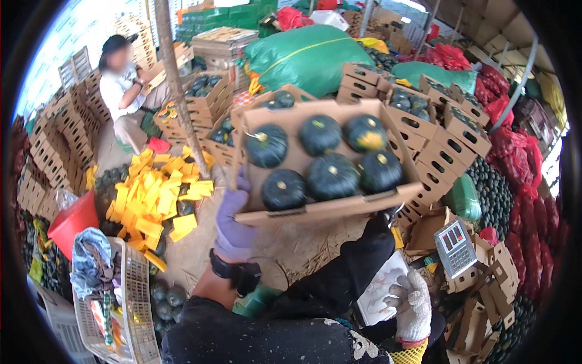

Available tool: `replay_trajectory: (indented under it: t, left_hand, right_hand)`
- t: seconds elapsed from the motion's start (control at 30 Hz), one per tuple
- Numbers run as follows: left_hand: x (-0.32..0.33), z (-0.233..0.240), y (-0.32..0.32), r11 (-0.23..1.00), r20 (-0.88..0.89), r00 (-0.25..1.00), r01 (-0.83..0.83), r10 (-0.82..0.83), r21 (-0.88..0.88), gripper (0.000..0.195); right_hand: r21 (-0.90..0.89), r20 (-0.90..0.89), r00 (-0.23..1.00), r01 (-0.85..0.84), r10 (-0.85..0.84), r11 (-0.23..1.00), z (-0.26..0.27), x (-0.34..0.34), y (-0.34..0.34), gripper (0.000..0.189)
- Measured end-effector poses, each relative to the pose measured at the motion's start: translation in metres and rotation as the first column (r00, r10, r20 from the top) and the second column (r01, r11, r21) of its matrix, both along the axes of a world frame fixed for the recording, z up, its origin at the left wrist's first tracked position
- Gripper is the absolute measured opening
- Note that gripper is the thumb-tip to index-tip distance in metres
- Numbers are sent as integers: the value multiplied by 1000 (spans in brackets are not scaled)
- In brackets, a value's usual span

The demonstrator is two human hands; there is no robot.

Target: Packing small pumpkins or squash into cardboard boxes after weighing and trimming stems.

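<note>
A shallow cardboard tray box (273, 217) holds several dark green kabocha-type squashes (333, 176), one with a yellow-orange patch. My left hand (233, 227), in a purple glove, grips the box's left end near its front corner and holds it tilted above the ground. My right hand (411, 302), in a white knit glove, is away from the box at the lower right. Its fingers are slightly curled and apart, with nothing in them. Beside it lies a smudged white plate (379, 289). A digital scale display (455, 248) with a keypad stands beyond that hand.
Yellow foam or paper pieces (150, 191) lie heaped left of a wooden post (179, 91). A plastic crate (136, 291) and red bucket (75, 223) stand left. Filled boxes (441, 154) are stacked right, near torn cardboard (473, 318). Another person (129, 91) sits at back left.
</note>
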State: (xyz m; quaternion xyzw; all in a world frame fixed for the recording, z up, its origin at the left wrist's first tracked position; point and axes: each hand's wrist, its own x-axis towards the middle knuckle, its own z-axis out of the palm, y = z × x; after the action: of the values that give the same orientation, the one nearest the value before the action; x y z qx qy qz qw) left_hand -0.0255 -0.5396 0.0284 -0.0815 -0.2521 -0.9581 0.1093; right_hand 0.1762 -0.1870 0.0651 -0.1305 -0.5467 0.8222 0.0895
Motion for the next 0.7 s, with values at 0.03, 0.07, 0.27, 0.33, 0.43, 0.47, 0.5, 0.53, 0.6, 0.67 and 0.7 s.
replay_trajectory:
  t: [0.03,0.07,0.27,0.33,0.43,0.47,0.5,0.53,0.6,0.67,0.7]
  left_hand:
    - [-6,-12,-23,992,-68,991,-117,113,-44,41]
    - [-6,-21,-46,970,-132,968,-227,215,-85,37]
    - [39,-78,-193,842,-14,880,-460,475,-282,44]
    - [76,-129,-252,-62,-329,642,-402,693,-914,48]
    - [102,-164,-264,852,109,905,-340,412,-398,54]
    - [104,-174,-259,891,125,929,-288,349,-351,56]
    - [109,-187,-257,912,175,924,-278,340,-301,57]
    - [111,-203,-255,931,224,919,-268,323,-247,58]
    - [105,-241,-249,914,327,863,-305,384,-268,54]
    - [100,-295,-261,923,424,829,-264,365,-279,38]
    - [97,-322,-259,773,398,759,-211,515,-598,38]
  right_hand:
    - [29,28,1000,-1,1,1000,-6,-1,7,77]
    - [59,62,998,1,-4,998,-11,2,14,75]
    - [329,196,968,87,-158,940,-13,-9,52,62]
    - [376,200,973,34,-117,926,-6,-17,65,65]
    - [418,117,982,88,-149,904,-3,-24,84,67]
    - [425,115,986,62,-122,903,-1,-26,89,66]
    - [443,106,972,144,-211,885,2,-26,85,63]
    - [430,109,978,115,-178,895,4,-28,91,61]
    - [468,76,976,147,-206,871,13,-23,87,60]
    - [498,60,967,185,-246,848,23,-9,83,58]
    - [528,46,961,208,-273,823,28,1,80,56]
